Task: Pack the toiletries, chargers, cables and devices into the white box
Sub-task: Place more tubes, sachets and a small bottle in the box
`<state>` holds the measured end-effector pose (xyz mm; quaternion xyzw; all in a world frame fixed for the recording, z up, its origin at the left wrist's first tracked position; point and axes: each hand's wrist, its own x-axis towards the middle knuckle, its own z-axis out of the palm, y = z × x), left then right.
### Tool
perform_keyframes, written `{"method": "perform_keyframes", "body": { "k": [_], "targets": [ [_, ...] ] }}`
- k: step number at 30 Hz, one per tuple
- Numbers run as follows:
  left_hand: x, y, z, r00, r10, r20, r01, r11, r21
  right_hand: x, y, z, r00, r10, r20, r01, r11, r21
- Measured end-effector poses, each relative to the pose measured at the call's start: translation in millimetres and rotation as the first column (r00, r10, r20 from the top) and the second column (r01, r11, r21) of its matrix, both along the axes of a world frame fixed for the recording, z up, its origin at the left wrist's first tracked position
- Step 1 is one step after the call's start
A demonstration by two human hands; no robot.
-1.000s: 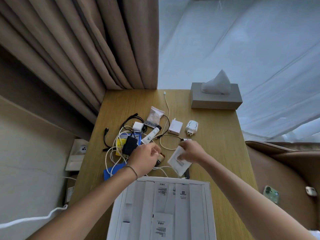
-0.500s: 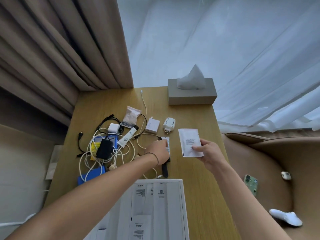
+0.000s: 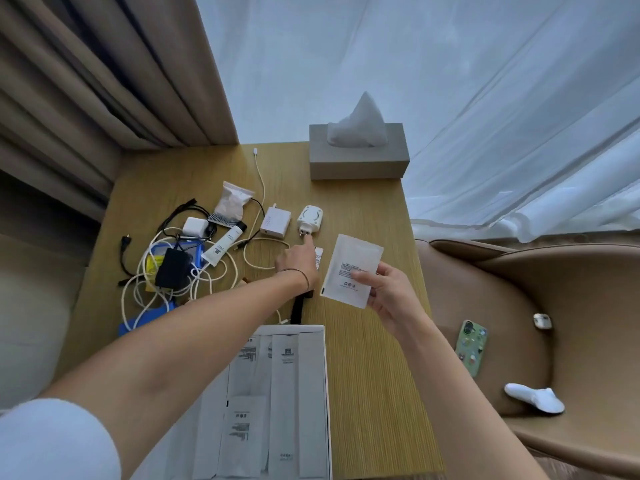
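My right hand [image 3: 388,299] holds a flat white sachet [image 3: 351,268] above the wooden table [image 3: 374,375]. My left hand [image 3: 299,261] stretches forward, its fingertip touching the prongs of a round white plug adapter [image 3: 310,219]. A small white item [image 3: 319,257] lies partly under that hand. The white box [image 3: 313,403] sits open at the near edge with flat white packets inside. Left of the hands lie a square white charger [image 3: 276,222], a white tube [image 3: 225,244], a clear pouch [image 3: 230,203], a small white charger [image 3: 195,226], a black adapter [image 3: 171,268] and tangled white cables [image 3: 149,289].
A grey tissue box [image 3: 358,159] stands at the table's far edge. Curtains hang behind and to the left. On the beige chair [image 3: 554,289] at the right lie a decorated phone [image 3: 471,346] and a small earbud case [image 3: 542,321]. A white sock [image 3: 535,401] shows there too.
My left hand has moved forward from the black item to the round plug adapter. My right hand has lifted the sachet slightly. The view has shifted right.
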<state>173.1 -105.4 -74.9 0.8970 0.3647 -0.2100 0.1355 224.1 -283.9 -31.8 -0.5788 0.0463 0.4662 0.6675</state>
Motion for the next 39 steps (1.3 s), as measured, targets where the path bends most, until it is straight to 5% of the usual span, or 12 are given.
{"method": "perform_keyframes", "body": {
  "k": [5,16,24,28,32,39],
  "targets": [
    [-4,-1,2,0.997,0.049,0.064,-0.044,0.997,-0.068,-7,-7,15,0.999,-0.027,0.04,0.025,0.999,0.034],
    [-47,16,55,0.897,0.291,0.333,-0.103,0.87,-0.483,-51,-14,68,0.979,0.033,0.2,-0.048,0.996,0.07],
    [-115,15,108,0.743,0.496,0.449,-0.089,0.739,-0.668,-109,-3,85,0.904,0.263,0.338,-0.234,0.964,-0.124],
    [-157,14,128,0.677,0.587,0.444,-0.049,0.638,-0.769,-134,5,82,0.783,0.486,0.387,-0.38,0.868,-0.321],
    [-195,12,128,0.666,0.587,0.46,-0.053,0.652,-0.756,-158,19,68,0.611,0.69,0.388,-0.44,0.703,-0.559],
    [-243,13,107,0.67,0.604,0.432,-0.045,0.614,-0.788,-191,32,24,0.397,0.866,0.304,-0.478,0.477,-0.738]
  ]
}}
